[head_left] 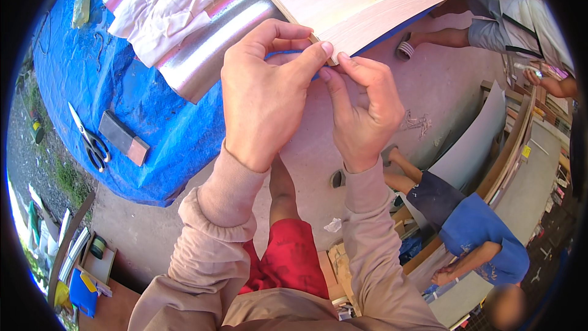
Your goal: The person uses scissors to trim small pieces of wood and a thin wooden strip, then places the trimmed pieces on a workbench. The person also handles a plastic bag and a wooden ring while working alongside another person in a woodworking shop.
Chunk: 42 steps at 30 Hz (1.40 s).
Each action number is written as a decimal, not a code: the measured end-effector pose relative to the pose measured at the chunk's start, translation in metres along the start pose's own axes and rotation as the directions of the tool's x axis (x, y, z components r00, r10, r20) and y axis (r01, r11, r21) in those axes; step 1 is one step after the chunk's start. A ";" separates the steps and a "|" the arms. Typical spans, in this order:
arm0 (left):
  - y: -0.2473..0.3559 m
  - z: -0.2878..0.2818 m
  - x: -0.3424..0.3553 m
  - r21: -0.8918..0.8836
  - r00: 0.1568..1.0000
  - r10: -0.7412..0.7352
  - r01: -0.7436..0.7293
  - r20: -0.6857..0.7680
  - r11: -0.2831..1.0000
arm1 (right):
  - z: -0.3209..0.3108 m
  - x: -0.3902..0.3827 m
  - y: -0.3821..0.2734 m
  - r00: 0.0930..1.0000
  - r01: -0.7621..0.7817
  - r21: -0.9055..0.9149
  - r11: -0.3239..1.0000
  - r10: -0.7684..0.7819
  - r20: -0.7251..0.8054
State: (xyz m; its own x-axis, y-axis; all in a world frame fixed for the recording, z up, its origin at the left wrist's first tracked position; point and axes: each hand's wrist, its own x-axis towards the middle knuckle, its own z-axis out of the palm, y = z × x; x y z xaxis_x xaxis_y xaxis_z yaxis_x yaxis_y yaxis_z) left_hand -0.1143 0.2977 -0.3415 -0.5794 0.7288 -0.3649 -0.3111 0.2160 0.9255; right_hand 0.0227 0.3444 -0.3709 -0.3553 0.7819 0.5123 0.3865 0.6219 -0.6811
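Observation:
A pale plywood panel [361,6] extends away from me at the top, a thin strip running along its left edge. My left hand [263,86] is closed on that edge close to the near corner, thumb on top and fingers curled at the side. At the corner itself, my right hand [367,98] pinches with thumb and forefinger, its other fingers folded in. Whether a small piece is also between the right fingertips cannot be made out. The fingers hide the tip of the corner.
A blue tarp [184,141] at left bears scissors [90,140], a dark sanding block [124,137], corrugated metal sheet [211,43] and crumpled cloth [165,12]. One person [527,18] stands by the panel's far right; another in a blue shirt [478,233] bends near stacked boards [520,141].

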 end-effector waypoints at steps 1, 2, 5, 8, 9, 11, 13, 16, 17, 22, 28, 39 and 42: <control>0.000 0.000 0.000 -0.003 1.000 0.001 -0.001 0.002 1.000 | -0.001 0.001 -0.001 1.000 -0.003 -0.017 1.000 0.003 0.009; 0.001 0.001 -0.001 0.010 1.000 -0.002 0.002 -0.004 1.000 | -0.002 0.002 0.000 1.000 0.012 -0.014 1.000 -0.012 0.006; 0.003 0.001 -0.002 0.040 1.000 -0.008 0.008 -0.020 0.999 | -0.002 0.004 0.001 0.999 0.039 -0.024 0.999 -0.039 0.005; 0.006 0.001 -0.002 0.027 1.000 -0.014 0.015 -0.017 1.000 | 0.000 0.004 0.002 0.998 0.069 -0.037 0.997 -0.069 0.004; 0.006 0.002 -0.003 0.020 1.000 -0.026 0.026 -0.013 0.999 | 0.000 0.004 0.002 0.997 0.078 -0.039 0.996 -0.077 0.018; 0.007 0.002 -0.004 0.005 0.999 -0.037 0.037 -0.011 0.999 | 0.001 0.003 0.002 0.996 0.082 -0.040 0.996 -0.081 0.022; 0.006 0.003 -0.006 -0.018 0.999 -0.029 0.029 -0.020 0.999 | 0.001 0.002 0.003 0.997 0.079 -0.035 0.996 -0.079 0.002; 0.003 0.003 -0.006 -0.079 0.998 -0.057 0.055 -0.015 0.995 | 0.002 0.003 0.005 0.995 0.087 -0.023 0.996 -0.086 0.043; 0.001 0.002 -0.005 -0.111 0.997 -0.071 0.071 0.000 0.991 | 0.002 0.003 0.006 0.995 0.095 -0.030 0.995 -0.094 0.038; 0.000 -0.002 0.001 -0.186 0.992 -0.117 0.124 0.050 0.975 | 0.010 0.001 0.012 0.988 0.153 -0.074 0.985 -0.153 0.003; 0.007 0.001 -0.005 -0.177 0.981 -0.193 0.193 0.016 0.965 | 0.016 -0.004 0.017 0.983 0.184 -0.034 0.982 -0.184 0.003; -0.003 0.015 -0.012 -0.276 0.969 -0.185 0.135 -0.164 0.952 | 0.019 -0.009 0.026 0.985 0.166 0.045 0.985 -0.168 0.027; -0.004 0.015 -0.016 -0.202 0.967 -0.203 0.171 -0.151 0.964 | 0.018 -0.008 0.023 0.987 0.161 0.029 0.986 -0.162 0.019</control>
State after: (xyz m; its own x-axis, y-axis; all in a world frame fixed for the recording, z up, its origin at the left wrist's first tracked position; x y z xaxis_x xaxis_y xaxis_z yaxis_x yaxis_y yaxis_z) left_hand -0.0922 0.2954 -0.3383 -0.6113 0.5628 -0.5564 -0.5515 0.2014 0.8095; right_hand 0.0197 0.3516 -0.4004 -0.4290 0.6698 0.6061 0.2988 0.7384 -0.6045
